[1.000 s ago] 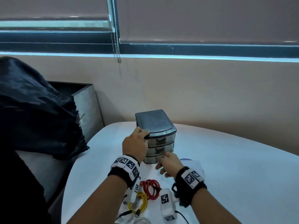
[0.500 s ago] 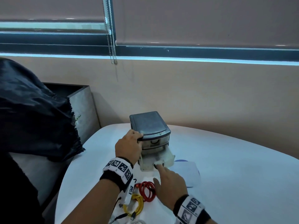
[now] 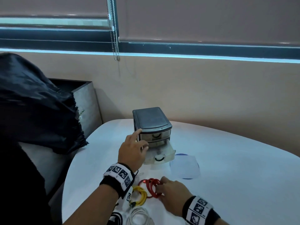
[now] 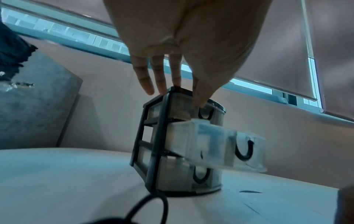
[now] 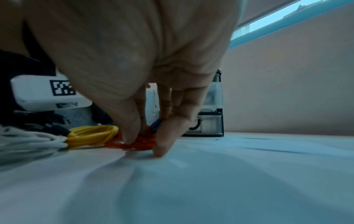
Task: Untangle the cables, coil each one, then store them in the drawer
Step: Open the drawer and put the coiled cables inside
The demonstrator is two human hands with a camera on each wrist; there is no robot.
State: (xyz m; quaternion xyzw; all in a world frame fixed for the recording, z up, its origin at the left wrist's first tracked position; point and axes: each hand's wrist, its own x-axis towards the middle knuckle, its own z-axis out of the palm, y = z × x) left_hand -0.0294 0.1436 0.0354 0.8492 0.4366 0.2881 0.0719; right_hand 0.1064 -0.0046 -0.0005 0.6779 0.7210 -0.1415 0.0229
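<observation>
A small dark drawer unit (image 3: 151, 120) stands on the white table (image 3: 227, 176), its middle drawer (image 3: 162, 153) pulled out and translucent. My left hand (image 3: 138, 140) rests straight fingers against the unit's top left corner; the left wrist view shows the fingertips (image 4: 149, 89) on the unit's (image 4: 159, 136) top edge above the open drawer (image 4: 220, 148). Near the front edge my right hand (image 3: 159, 184) pinches a coiled red cable (image 3: 150, 188). In the right wrist view, thumb and finger (image 5: 164, 144) close on the red cable (image 5: 141, 141). Beside it lie a coiled yellow cable (image 3: 141, 195) and a white cable (image 3: 139, 215).
A flat white disc with a blue rim (image 3: 184, 167) lies right of the open drawer. Black fabric (image 3: 32, 103) and a grey box (image 3: 86, 103) stand off the table's left edge. A wall runs close behind the drawer unit.
My right hand pulled the middle drawer out, then drew back to the red cable and took hold of it. My left hand stayed at the unit, fingers now straighter.
</observation>
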